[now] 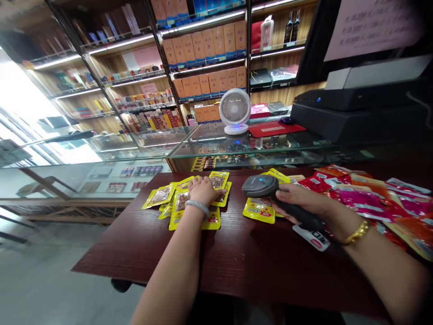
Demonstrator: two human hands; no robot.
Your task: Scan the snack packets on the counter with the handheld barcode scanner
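Observation:
My left hand [203,190], with a pale bangle at the wrist, rests palm down on a loose pile of yellow snack packets [180,203]. Its thumb sticks out to the right, and the fingertips are partly out of sight. Wrapped round the handle of a black barcode scanner [260,186] is my right hand [301,201], which has a gold bracelet at the wrist. The scanner's head points left, above a smaller group of yellow packets [259,212]. A white and red packet or card [311,238] lies beneath the scanner's handle.
Many red, orange and magenta packets [367,202] are heaped on the right of the dark wooden table [230,266]. Behind it is a glass counter [206,149] with a white fan [235,110], a red mat [275,129] and a black machine [355,110]. Stocked shelves [209,63] line the wall.

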